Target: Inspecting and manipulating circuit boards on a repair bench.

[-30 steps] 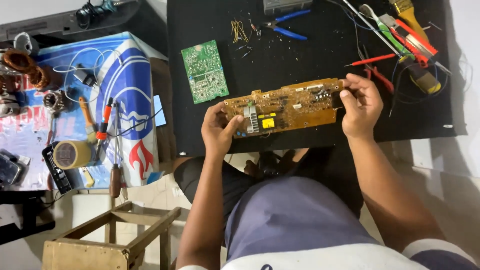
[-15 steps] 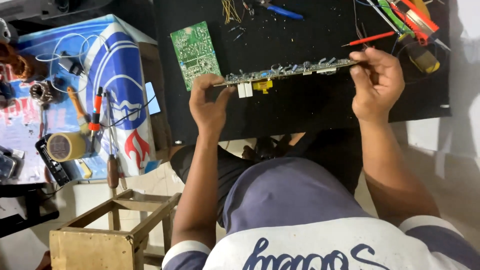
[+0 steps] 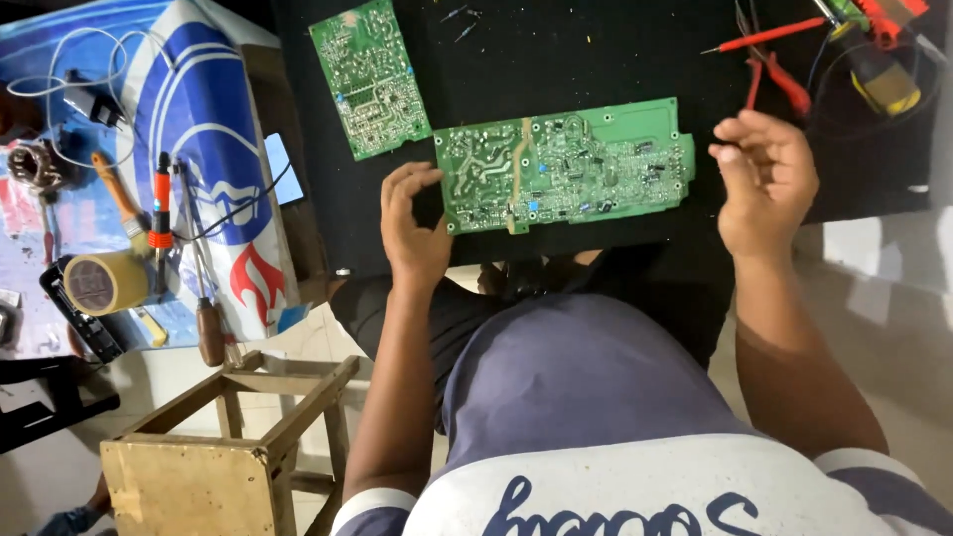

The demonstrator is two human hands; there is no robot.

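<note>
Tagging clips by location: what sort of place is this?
Probably a small electronics repair bench. A long green circuit board lies solder side up on a black mat, a smaller green circuit board sits beside it, and red-handled pliers lie nearby.

A black-topped work table (image 3: 596, 60) stood against a pale tiled floor (image 3: 893, 298). A second surface at left carried a blue, white and red printed cover (image 3: 199, 109). A bare wooden stool (image 3: 213, 447) stood below. Lighting was even.

The long circuit board (image 3: 566, 166) is green with pale solder traces, on a black table (image 3: 596, 60). At nine o'clock lies a blue-and-white cloth with a red flame (image 3: 213, 149).
</note>
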